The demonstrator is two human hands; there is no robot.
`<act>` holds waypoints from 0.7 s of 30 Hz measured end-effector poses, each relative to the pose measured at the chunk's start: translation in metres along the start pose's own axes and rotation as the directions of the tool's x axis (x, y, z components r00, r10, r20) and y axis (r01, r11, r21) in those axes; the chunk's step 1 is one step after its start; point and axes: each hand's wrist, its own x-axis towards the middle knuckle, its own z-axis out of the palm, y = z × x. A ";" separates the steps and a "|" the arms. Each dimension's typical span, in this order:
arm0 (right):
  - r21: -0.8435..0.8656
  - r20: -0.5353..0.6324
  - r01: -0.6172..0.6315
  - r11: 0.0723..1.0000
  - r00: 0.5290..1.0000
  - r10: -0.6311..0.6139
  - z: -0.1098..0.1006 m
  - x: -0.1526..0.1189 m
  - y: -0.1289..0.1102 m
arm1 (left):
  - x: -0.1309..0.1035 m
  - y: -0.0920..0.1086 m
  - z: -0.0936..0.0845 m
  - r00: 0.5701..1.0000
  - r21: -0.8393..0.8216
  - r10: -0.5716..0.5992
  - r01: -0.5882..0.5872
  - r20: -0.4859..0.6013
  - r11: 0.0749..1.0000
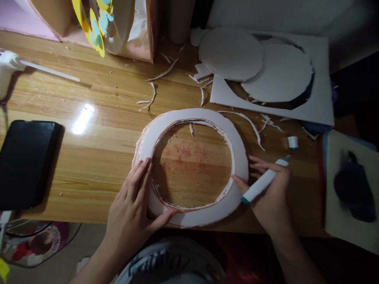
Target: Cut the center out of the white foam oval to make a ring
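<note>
A white foam ring (183, 114) with rough-cut edges and orange-brown lines lies flat near the front edge of the wooden table. On its left side rests my left hand (133, 197), its fingers at the inner rim and its thumb over the lower left part, gripping the ring. At the right side is my right hand (271, 197), closed round a white marker (262, 185) with a green end. The marker's grey tip points up and away, uncapped. My right thumb touches the ring's right part. A small white cap (292, 142) stands beyond the right hand.
Behind lie a white foam board (321, 79) with cut openings and white oval discs (231, 53). Thin foam strips (248, 120) litter the wooden table (109, 169). A black box-like device (26, 161) and a glue gun (8, 71) are at left, a notebook (340, 157) at right.
</note>
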 end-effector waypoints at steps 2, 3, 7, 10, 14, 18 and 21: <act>-0.036 0.005 -0.067 0.997 0.998 0.068 0.000 0.004 0.005 | 0.000 0.000 0.000 1.000 -0.002 -0.001 0.001 -0.005 1.000; -0.055 0.007 -0.092 0.994 0.996 0.092 0.000 0.006 0.007 | 0.000 -0.001 0.000 1.000 -0.004 -0.001 0.001 -0.007 1.000; -0.040 0.051 -0.145 0.989 0.988 0.147 -0.003 0.015 0.011 | 0.000 0.000 0.000 1.000 -0.010 0.000 0.000 -0.010 1.000; 0.064 0.113 -0.160 0.985 0.982 0.152 -0.008 0.024 0.015 | 0.000 0.001 0.000 1.000 -0.016 -0.008 0.008 -0.012 1.000; 0.134 0.145 -0.156 0.979 0.980 0.137 -0.014 0.033 0.020 | 0.001 0.000 0.000 1.000 -0.022 -0.009 0.008 -0.023 1.000; 0.133 0.160 -0.203 0.970 0.970 0.181 -0.017 0.036 0.018 | 0.000 -0.002 0.002 0.999 -0.015 -0.003 0.003 -0.033 1.000; 0.102 0.176 -0.207 0.973 0.967 0.187 -0.019 0.037 0.012 | -0.002 -0.003 0.003 0.999 -0.017 -0.006 0.005 -0.040 1.000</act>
